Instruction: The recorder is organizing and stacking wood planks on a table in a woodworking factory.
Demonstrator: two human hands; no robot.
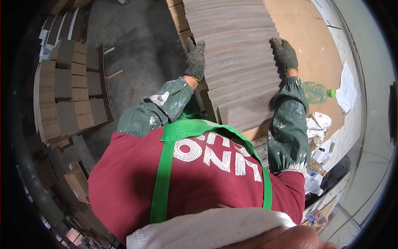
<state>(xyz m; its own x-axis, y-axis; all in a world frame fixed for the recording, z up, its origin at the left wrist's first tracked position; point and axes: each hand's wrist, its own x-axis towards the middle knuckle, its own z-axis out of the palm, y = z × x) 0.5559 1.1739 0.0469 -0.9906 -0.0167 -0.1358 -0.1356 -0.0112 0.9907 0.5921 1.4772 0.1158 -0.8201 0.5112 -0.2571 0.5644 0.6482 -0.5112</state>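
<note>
Along both sides of a long, overlapping row of grey-brown boards (242, 62), I am seeing the gloved hands standing apart. The left hand (195, 61) is lying at the left edge, the right hand (285, 55) at the right, fingers extended; I cannot tell how firmly they are pressing. A green-capped bottle (316, 92) is lying beside the right sleeve (289, 120) on a tan surface (304, 31).

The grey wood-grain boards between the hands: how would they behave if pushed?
The grey wood-grain boards would probably shift separately, as seams and uneven edges suggest loose pieces. Together they may be heavy, with so many packed between the left hand and right hand. Rolling seems unlikely, given flat faces.
</note>
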